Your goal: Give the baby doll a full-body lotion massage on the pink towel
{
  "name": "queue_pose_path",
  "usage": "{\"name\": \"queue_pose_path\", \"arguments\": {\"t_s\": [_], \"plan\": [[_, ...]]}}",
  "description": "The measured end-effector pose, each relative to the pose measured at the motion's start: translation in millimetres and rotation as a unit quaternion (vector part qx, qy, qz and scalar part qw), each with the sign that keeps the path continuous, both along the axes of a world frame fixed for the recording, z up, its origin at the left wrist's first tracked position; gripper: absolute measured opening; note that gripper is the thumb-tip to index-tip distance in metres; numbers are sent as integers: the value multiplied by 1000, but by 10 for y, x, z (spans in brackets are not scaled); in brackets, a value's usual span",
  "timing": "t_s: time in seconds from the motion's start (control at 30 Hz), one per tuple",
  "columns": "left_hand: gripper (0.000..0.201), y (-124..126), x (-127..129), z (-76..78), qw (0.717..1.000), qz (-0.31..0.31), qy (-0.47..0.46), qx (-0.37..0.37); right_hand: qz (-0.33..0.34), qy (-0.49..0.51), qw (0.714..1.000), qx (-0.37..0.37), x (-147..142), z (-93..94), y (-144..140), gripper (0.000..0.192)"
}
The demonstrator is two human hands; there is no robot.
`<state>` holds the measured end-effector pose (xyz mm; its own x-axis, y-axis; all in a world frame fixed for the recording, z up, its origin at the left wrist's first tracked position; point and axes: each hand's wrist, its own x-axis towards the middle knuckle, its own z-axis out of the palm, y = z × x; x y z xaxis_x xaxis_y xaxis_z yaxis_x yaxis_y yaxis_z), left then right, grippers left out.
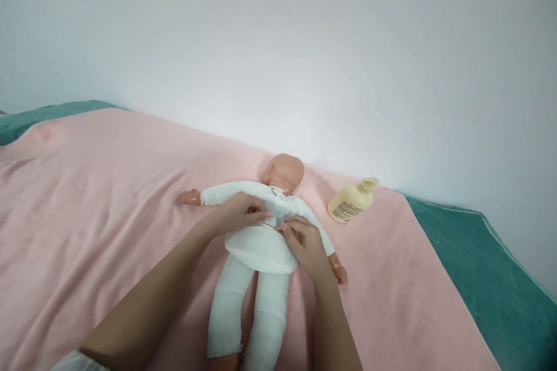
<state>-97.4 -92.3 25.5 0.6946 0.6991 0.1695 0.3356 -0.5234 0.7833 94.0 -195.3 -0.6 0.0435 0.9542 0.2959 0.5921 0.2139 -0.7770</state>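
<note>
A baby doll (261,252) with a white cloth body and hard, skin-toned head and hands lies stretched out, arms spread. Over its middle, my left hand (246,210) is closed in a pinch at the white cloth. Facing it, my right hand (303,237) has bent fingers pinched at the same cloth, a little lower and to the right. A thin dark line, perhaps a cord or a seam, runs between my fingertips. Above it the cloth gapes or bunches around a paler patch. My fingers partly hide what they grip.
A pale yellow pump-type bottle (348,203) with printed text stands right of the doll's head. Beneath everything spreads a wrinkled pink blanket (108,203), over a green cover (470,255) showing at both sides. A plain white wall (278,58) rises right behind the doll's head.
</note>
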Motion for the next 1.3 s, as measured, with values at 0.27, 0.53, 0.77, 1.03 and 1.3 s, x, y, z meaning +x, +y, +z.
{"name": "queue_pose_path", "arguments": {"t_s": [0.27,0.53,0.77,1.03,1.3], "plan": [[39,77,104,-155,989,60,-72,111,-77,-32,989,123,-16,-134,113,26],[37,84,254,-332,985,54,9,165,-51,-76,994,56,-34,-142,296,26],[30,73,269,-389,974,81,-45,209,-73,-76,989,107,-62,-191,297,24],[26,103,275,-390,982,67,-16,173,-37,-79,993,81,-53,-220,324,28],[23,81,271,-376,983,61,-21,171,-39,-83,992,82,-62,-227,315,32]]}}
